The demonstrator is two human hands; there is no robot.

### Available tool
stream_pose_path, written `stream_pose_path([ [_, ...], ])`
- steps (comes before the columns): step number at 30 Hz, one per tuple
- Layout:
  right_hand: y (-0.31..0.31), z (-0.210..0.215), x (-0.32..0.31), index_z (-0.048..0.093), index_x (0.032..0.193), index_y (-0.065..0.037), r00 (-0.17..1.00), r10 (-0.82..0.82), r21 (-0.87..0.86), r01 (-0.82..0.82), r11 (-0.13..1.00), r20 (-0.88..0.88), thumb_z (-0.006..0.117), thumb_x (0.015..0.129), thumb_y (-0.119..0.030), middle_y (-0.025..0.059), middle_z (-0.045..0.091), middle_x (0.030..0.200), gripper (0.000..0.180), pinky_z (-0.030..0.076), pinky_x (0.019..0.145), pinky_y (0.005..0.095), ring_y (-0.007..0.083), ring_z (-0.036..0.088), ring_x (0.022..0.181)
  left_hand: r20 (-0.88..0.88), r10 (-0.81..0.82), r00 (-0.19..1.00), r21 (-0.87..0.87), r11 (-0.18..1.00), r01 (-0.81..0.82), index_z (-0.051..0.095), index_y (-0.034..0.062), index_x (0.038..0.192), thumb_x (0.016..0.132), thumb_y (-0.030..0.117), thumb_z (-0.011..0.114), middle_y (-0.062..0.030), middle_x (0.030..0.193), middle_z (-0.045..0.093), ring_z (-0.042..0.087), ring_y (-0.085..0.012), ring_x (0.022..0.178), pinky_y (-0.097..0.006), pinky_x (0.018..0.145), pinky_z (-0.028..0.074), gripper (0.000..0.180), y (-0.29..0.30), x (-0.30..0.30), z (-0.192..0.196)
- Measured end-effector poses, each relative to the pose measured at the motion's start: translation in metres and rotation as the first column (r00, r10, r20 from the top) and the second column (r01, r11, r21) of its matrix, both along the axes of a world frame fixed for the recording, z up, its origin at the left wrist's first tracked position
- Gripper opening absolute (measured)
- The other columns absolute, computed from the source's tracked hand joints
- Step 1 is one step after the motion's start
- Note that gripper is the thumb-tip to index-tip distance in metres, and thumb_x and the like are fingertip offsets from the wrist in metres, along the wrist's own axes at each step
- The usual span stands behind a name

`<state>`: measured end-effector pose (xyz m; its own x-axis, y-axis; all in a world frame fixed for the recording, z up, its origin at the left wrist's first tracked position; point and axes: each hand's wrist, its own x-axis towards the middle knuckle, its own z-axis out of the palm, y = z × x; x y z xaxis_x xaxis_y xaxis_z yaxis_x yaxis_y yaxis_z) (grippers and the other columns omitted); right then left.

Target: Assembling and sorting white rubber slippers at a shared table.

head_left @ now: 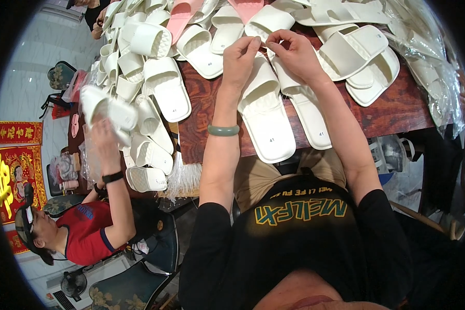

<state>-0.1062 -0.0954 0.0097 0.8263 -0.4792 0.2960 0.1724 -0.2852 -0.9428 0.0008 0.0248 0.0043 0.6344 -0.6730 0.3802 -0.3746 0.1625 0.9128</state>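
Both my hands are up over the far ends of a pair of white slide slippers on the table. Thumb and fingers of my left hand (238,63) are pinched together; so are those of my right hand (297,56), a short gap away. Whatever lies between the fingertips is too small to make out. Below them, the left slipper (268,126) and the right slipper (311,116) lie side by side, soles down, heels toward me. My forearms frame the pair. A green bangle (223,130) circles my left wrist.
White slippers (166,88) crowd the table (204,111), with pink slippers (183,15) among them. Clear plastic bags (431,77) hang over the right edge. Fine white strands (183,178) spill at the left front. A co-worker in red (90,227) holds blurred white slippers (107,111).
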Motion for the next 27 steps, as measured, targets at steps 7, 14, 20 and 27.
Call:
stream_pose_path([
  [7,-0.019,0.001,-0.002,0.064,0.096,-0.002,0.938,-0.347,-0.155,0.345,0.926,0.019,0.055,0.085,-0.02,0.0125,0.066,0.086,0.023,0.047,0.071,0.0325,0.0232,0.062,0.075,-0.157,0.176,0.972,-0.232,0.95,-0.209,0.062,0.0,0.086,0.092,0.016,0.052,0.0046,0.061,0.041,0.036,-0.0055,0.057,-0.02,0.058,0.038,0.02,0.014,0.002,0.029],
  [14,-0.046,-0.025,-0.004,0.064,0.094,0.003,0.964,-0.257,-0.137,0.246,0.96,-0.068,0.057,0.085,-0.02,0.0076,0.063,0.075,0.025,0.045,0.065,0.0273,0.013,0.056,0.067,-0.246,-0.274,0.93,-0.692,0.721,0.03,0.06,0.0095,0.092,0.092,0.018,0.049,0.0055,0.054,0.022,0.021,-0.0069,0.047,-0.022,0.047,0.02,0.014,0.09,-0.01,0.091],
  [20,-0.048,-0.018,-0.003,0.064,0.092,0.005,0.983,-0.181,0.072,0.183,0.981,-0.036,0.059,0.085,-0.018,0.0035,0.062,0.071,0.024,0.045,0.062,0.0243,0.0087,0.054,0.064,0.186,-0.488,0.853,-0.645,0.594,0.481,0.042,0.011,0.055,0.08,0.025,0.06,0.0037,0.048,0.029,0.025,-0.0054,0.035,-0.024,0.034,0.012,0.034,0.153,-0.103,0.145],
  [27,-0.062,-0.015,-0.005,0.063,0.104,0.002,0.999,-0.006,0.294,-0.005,0.956,0.036,0.06,0.087,-0.021,0.0016,0.064,0.09,0.029,0.043,0.071,0.0189,0.0057,0.055,0.079,0.48,-0.039,0.876,0.717,0.593,-0.366,0.063,-0.0026,0.079,0.081,0.056,0.055,-0.0219,0.072,0.063,0.062,-0.0376,0.069,-0.043,0.062,0.049,0.059,0.064,-0.121,0.05],
])
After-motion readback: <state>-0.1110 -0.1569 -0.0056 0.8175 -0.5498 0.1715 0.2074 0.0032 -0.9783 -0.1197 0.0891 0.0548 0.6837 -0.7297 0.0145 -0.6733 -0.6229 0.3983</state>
